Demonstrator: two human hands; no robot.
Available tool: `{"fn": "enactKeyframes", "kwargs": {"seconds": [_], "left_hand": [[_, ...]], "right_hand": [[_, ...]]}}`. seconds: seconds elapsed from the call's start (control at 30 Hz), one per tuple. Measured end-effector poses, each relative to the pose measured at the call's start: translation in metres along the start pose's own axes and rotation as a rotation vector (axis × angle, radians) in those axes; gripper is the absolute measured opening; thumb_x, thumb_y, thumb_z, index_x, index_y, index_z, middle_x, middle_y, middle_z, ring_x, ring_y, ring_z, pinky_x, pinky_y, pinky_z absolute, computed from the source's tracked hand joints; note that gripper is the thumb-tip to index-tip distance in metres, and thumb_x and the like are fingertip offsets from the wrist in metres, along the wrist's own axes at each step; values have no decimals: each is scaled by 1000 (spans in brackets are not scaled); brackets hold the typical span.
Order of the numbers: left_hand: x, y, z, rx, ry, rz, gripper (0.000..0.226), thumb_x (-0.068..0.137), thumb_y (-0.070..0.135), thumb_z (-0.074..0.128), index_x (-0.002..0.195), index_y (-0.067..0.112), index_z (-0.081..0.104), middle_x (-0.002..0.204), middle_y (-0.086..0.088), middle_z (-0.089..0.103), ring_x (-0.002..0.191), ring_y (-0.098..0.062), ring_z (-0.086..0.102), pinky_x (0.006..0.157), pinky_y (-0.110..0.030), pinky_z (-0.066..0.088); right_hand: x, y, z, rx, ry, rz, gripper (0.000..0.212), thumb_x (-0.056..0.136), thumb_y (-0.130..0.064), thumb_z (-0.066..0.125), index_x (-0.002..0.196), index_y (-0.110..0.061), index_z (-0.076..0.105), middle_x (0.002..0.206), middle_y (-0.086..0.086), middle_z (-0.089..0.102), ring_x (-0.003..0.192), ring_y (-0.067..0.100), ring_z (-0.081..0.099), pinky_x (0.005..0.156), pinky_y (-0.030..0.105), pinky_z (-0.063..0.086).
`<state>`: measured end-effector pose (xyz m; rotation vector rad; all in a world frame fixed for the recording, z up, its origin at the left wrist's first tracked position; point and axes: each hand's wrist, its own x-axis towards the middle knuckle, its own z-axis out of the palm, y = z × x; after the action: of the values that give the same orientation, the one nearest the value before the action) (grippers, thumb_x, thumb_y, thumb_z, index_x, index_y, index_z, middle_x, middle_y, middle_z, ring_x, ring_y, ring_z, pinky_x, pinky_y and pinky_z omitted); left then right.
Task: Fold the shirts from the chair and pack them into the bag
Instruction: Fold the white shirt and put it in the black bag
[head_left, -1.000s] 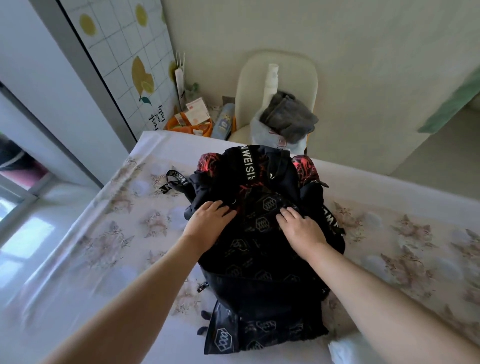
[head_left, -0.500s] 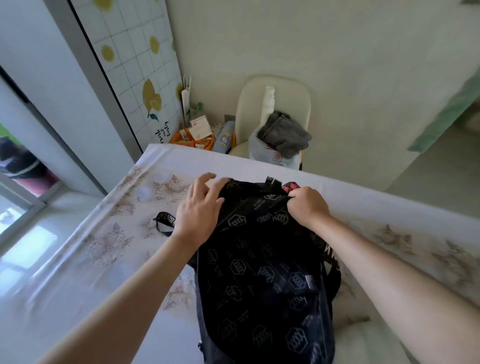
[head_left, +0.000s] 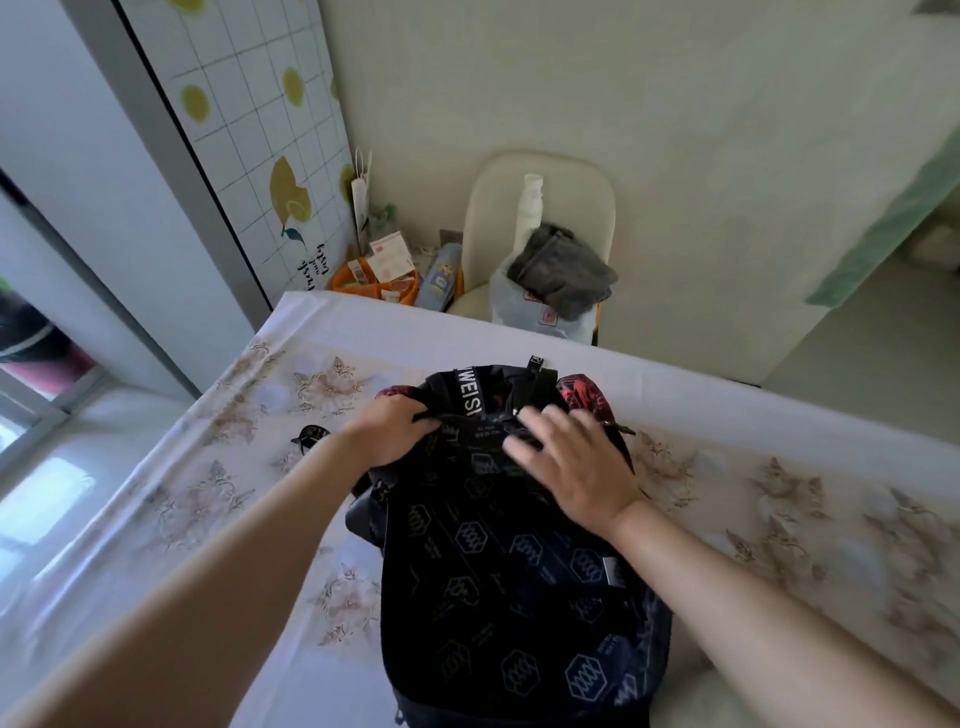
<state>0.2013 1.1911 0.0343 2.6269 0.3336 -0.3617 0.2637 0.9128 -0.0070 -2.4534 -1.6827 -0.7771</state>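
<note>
Black bag (head_left: 519, 571), one; two hands (head_left: 392, 431) on it.

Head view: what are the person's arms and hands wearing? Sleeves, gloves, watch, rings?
Nothing worn shows. The left arm and right arm are bare to the frame's edge: no sleeve or cuff. The left hand and right hand are gloveless, with no watch or band at either wrist. The right fingers are blurred, so a thin ring cannot be ruled out.
</note>
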Motion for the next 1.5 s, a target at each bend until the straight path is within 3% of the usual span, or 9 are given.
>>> {"fn": "enactKeyframes", "kwargs": {"seconds": [0.13,0.27,0.4,0.5,0.63,0.83,0.97,1.17,1.5], "left_hand": [[23,-13,-1,-48,-74,-61,29,99,41,51,99,19,70,98,-4,67,89,-21,61,80,-34,49],[33,-20,-1,-32,-165,-69,52,94,60,50,80,11,61,74,-4,58,67,-19,55,64,-32,40],[30,-18,1,-48,-182,-83,54,87,67,55,78,13,58,71,-1,53,64,-18,51,59,-28,36],[19,-1,16,220,184,22,41,83,49,72,117,28,63,115,6,64,98,-17,62,74,-29,49],[-5,22,74,665,591,689,23,90,13,59,112,14,67,120,-4,63,105,-29,59,95,-42,43],[-8,-21,64,799,165,319,75,97,67,21,157,22,16,164,-5,16,149,-33,18,118,-53,18],[10,-28,49,586,18,247,73,98,67,21,158,29,4,159,6,29,145,-17,26,112,-38,33],[5,-13,65,624,-93,144,76,96,68,9,158,25,3,163,3,17,148,-21,13,118,-44,19],[-67,120,98,310,181,373,63,100,57,32,153,24,29,152,6,40,141,-18,31,115,-37,21]], "right_hand": [[-13,-17,19,1,-293,-33,76,93,-49,60,156,-21,28,162,15,23,143,36,36,107,55,41],[3,10,19,169,-341,223,87,83,-5,62,155,-37,26,147,2,50,93,22,68,57,30,49],[17,42,16,304,-518,291,77,92,-3,52,148,-52,31,126,-17,62,82,15,66,54,26,41],[23,40,29,426,-651,379,63,102,-16,46,147,-57,29,129,-15,59,108,18,63,79,32,51],[24,41,35,423,-670,436,63,100,-16,44,146,-56,32,141,-14,53,119,19,58,81,32,50],[14,38,34,397,-634,406,63,99,-31,56,151,-50,26,136,-8,55,111,20,60,85,37,52],[-8,13,42,88,-448,167,78,89,-47,67,155,-25,31,156,8,37,129,28,50,102,46,45],[-32,1,34,197,-825,233,79,100,-58,37,153,-42,-19,164,0,-20,153,22,-8,124,48,3],[-121,24,-57,390,-424,547,34,96,-32,54,130,-26,54,143,-5,45,131,22,47,108,37,40]]}}
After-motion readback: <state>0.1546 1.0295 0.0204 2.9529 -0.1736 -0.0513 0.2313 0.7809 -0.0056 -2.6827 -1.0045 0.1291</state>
